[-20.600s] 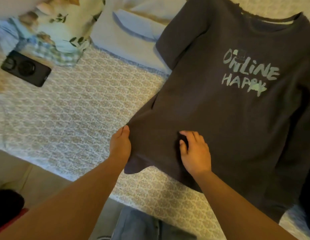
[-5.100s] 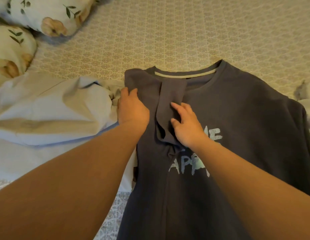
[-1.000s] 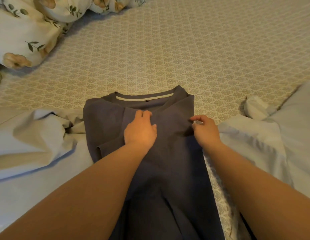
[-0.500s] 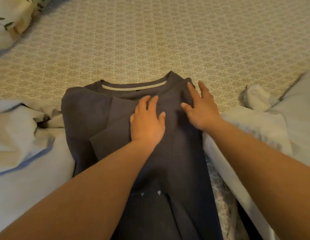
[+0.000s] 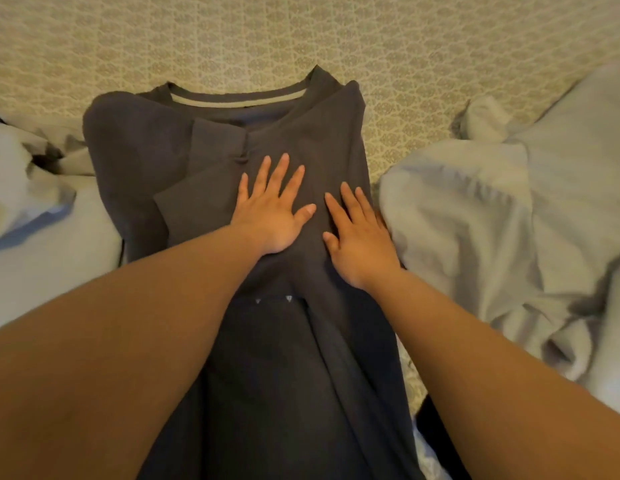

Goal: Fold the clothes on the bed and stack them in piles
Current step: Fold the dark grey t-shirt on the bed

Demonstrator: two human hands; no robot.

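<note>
A dark grey sweatshirt point(image 5: 135, 150) lies lengthwise on the bed, collar away from me, with both sides and sleeves folded in over its middle. My left hand point(image 5: 272, 206) lies flat on the folded centre with fingers spread. My right hand point(image 5: 358, 237) presses flat beside it, near the shirt's right folded edge. Neither hand grips the cloth. My forearms hide part of the lower shirt.
A crumpled pale blue garment point(image 5: 492, 209) lies right of the shirt, and another pale blue cloth point(image 5: 34, 237) lies on the left. The patterned beige bedspread point(image 5: 301, 32) stretches beyond the collar.
Both hands have slid down from the collar area toward me along the folded shirt and now lie flat with straight fingers. The view has tilted lower.
</note>
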